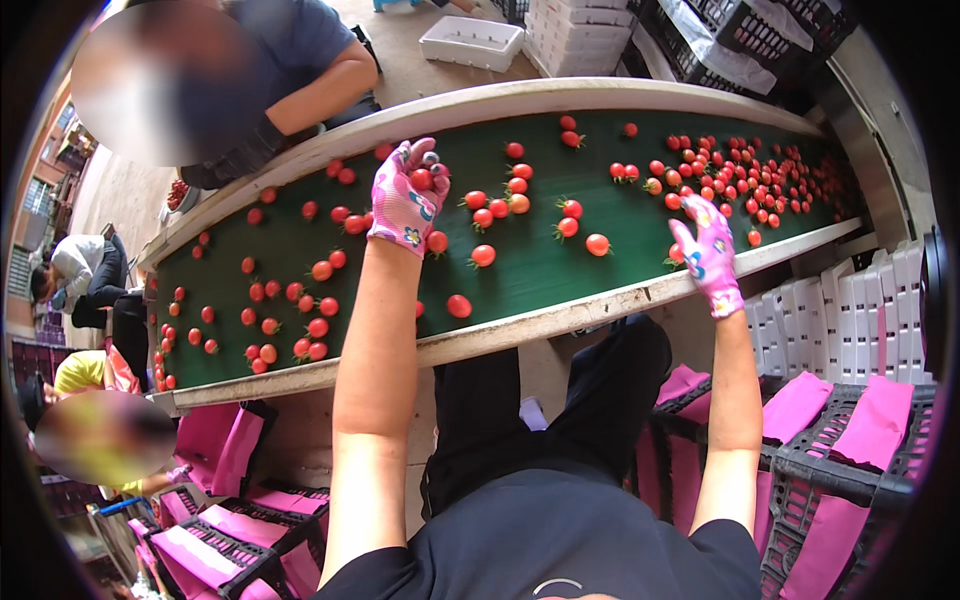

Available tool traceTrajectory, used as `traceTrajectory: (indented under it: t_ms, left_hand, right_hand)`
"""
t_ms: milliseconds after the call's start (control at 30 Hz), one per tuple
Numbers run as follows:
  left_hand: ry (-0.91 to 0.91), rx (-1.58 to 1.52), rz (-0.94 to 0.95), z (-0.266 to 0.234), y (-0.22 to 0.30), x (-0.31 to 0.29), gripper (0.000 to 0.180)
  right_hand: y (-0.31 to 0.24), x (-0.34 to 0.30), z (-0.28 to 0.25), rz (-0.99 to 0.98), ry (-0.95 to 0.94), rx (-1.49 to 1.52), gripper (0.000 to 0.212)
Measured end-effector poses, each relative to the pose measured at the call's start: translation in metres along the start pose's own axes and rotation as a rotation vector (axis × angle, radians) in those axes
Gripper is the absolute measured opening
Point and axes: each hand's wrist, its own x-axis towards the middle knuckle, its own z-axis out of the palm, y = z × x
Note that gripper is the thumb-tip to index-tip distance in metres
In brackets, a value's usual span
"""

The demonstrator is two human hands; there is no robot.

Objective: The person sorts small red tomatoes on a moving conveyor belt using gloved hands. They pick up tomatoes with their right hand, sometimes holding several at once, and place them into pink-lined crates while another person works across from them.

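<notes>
Small red cherry tomatoes (483, 256), many with green stems, lie scattered over a dark green conveyor belt (545, 285). My left hand (403, 200), in a pink flowered glove, is raised over the belt's middle. Its fingers curl around a cherry tomato (421, 180); a small greyish round spot beside it is too small to make out. My right hand (708, 258), gloved alike, is over the near edge at the right. Its thumb and fingers are apart, close to the dense cluster of tomatoes (735, 180), and one tomato (676, 253) lies by the thumb.
Pale rails (560, 328) border the belt. Black crates with pink liners (800, 405) stand at lower right, others at lower left (235, 525). White crates (835, 315) stand at the right. A person (310, 70) sits across the belt; others are at the left. A white tub (472, 42) lies beyond.
</notes>
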Motion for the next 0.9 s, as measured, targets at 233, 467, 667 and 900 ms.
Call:
traceTrajectory:
  t_ms: [233, 467, 667, 900]
  left_hand:
    - [-0.152, 0.215, 0.126, 0.029, -0.026, -0.011, 0.039]
    - [-0.157, 0.215, 0.149, 0.050, -0.039, -0.011, 0.033]
    - [-0.093, 0.363, 0.092, 0.065, -0.073, -0.011, 0.036]
    - [-0.137, 0.434, 0.096, 0.073, -0.086, -0.011, 0.034]
  right_hand:
    - [-0.066, 0.021, 0.033, -0.551, -0.127, 0.148, 0.049]
    - [-0.055, 0.053, 0.041, -0.482, -0.151, 0.205, 0.051]
    - [-0.069, 0.063, 0.039, -0.544, -0.452, 0.282, 0.059]
    - [-0.014, 0.039, 0.004, -0.468, -0.174, 0.433, 0.039]
